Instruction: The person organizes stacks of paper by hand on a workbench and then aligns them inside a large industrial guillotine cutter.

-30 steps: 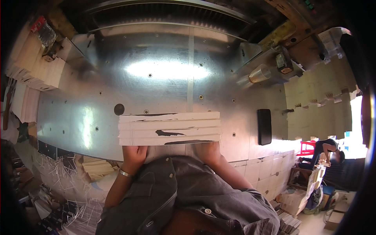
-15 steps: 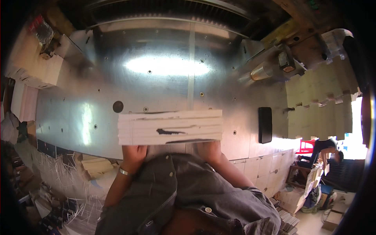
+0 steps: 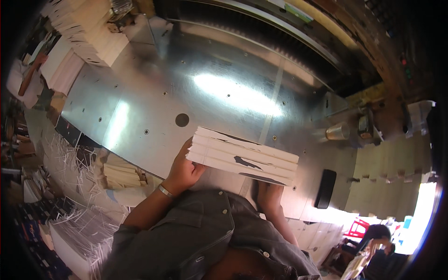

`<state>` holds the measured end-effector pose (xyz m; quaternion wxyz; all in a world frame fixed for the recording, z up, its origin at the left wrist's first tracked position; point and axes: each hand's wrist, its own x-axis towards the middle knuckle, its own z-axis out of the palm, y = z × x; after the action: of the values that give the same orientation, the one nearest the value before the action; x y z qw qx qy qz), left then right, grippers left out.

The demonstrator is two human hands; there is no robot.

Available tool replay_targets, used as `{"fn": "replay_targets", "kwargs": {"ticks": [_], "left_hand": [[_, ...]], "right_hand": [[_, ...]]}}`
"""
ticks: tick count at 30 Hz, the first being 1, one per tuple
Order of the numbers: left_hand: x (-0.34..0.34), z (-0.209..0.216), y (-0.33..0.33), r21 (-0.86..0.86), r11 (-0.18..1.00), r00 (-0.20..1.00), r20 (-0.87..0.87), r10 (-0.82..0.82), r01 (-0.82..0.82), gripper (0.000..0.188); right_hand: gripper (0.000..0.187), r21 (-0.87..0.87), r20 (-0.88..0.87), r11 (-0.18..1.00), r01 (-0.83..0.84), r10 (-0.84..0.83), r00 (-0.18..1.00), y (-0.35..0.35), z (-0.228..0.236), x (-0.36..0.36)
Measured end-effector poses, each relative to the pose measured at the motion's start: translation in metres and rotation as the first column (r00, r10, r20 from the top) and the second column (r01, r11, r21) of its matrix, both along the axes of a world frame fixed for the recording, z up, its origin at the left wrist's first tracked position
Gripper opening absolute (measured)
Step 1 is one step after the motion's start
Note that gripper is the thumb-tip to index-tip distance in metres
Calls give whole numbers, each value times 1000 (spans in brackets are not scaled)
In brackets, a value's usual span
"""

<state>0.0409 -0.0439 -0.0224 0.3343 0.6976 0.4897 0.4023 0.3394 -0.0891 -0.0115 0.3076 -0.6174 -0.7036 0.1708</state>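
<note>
A thick stack of white paper bundles (image 3: 266, 164), perhaps booklets, is held up in front of my body above the metal table (image 3: 168, 109). Its layered edges face up, with dark streaks and a black blotch. My left hand (image 3: 185, 169) grips the stack's left end, thumb under the near side and fingers partly hidden behind it. At the near side of the right end, my right hand (image 3: 270, 197) supports the stack; its fingers are hidden beneath. The stack's right end lies lower in the picture than its left.
A black phone (image 3: 325, 189) lies on the right of the table, with a clear cup (image 3: 337, 132) beyond. Paper stacks stand at the far left (image 3: 88, 37) and right (image 3: 380, 158). Paper strips (image 3: 77, 186) litter the left below the table. Another person (image 3: 375, 235) is at lower right.
The whole view has turned, so table and stack now slope down to the right. My left hand has come up around the stack's left end and shows more. Both hands keep hold.
</note>
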Motion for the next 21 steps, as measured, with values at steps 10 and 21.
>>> {"fn": "replay_targets", "kwargs": {"ticks": [10,21], "left_hand": [[6,71,62,-316,947,981,196,-2,65,70],[41,38,135,-455,871,962,-97,-255,185,100]], "right_hand": [[47,-260,-626,966,-3,-166,762,14,42,9],[52,-495,-588,862,111,-427,688,28,44,33]]}}
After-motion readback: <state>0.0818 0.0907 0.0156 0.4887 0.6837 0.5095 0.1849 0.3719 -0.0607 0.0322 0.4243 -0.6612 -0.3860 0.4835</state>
